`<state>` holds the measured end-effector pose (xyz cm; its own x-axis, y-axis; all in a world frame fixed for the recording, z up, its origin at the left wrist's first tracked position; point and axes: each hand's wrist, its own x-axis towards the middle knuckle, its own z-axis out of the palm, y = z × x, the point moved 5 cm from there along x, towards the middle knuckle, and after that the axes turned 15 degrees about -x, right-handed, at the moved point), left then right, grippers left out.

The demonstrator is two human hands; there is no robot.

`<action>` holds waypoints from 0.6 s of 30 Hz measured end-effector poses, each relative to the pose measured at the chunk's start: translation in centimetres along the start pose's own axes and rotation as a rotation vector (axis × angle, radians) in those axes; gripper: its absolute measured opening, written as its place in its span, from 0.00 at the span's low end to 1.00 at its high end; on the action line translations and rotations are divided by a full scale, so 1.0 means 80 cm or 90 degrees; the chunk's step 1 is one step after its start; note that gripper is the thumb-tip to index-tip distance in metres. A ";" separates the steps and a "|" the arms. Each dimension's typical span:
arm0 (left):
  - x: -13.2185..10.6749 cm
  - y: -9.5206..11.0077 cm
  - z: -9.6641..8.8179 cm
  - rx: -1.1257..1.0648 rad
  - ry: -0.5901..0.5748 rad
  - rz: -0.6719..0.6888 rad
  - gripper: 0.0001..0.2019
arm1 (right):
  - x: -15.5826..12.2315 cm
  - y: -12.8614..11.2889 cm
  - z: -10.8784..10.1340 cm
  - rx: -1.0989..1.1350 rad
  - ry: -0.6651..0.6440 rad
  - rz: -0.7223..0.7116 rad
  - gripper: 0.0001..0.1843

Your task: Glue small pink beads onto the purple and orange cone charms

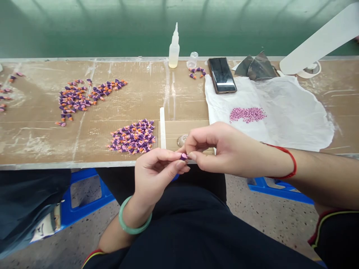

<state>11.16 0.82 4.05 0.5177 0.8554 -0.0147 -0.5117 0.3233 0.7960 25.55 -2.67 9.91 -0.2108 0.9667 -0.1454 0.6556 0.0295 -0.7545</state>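
Between thumb and forefinger, my left hand pinches a small purple-and-pink figurine just off the table's front edge. My right hand meets it from the right, thumb and forefinger pressed together at the figurine's end. Whatever sits between those right fingertips is too small to make out. To the left lies a pile of finished-looking purple, pink and orange figurines. A white strip and a small round clear dish, partly behind my right hand, rest on a cardboard piece. Tiny pink pieces are heaped on a white sheet.
More figurines spread over the table's left side. A dropper bottle, a clear cap, a phone, dark scraps and a tape roll line the back. A white panel juts in at right. Blue stools stand below.
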 end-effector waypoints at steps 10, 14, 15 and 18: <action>0.004 -0.003 0.002 -0.054 -0.018 -0.029 0.06 | -0.001 -0.015 -0.003 -0.118 0.079 -0.099 0.07; 0.004 -0.002 -0.001 -0.047 -0.009 -0.032 0.07 | -0.002 -0.016 -0.001 -0.147 0.093 -0.110 0.07; 0.004 -0.002 -0.001 -0.047 -0.008 -0.032 0.07 | -0.002 -0.015 0.000 -0.149 0.098 -0.115 0.07; 0.004 -0.003 -0.003 -0.038 -0.001 -0.039 0.08 | -0.001 -0.011 0.005 -0.152 0.105 -0.122 0.08</action>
<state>11.32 1.10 3.69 0.5506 0.8325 -0.0612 -0.5193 0.3990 0.7557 24.73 -2.84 10.33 -0.2400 0.9651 0.1045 0.7709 0.2549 -0.5837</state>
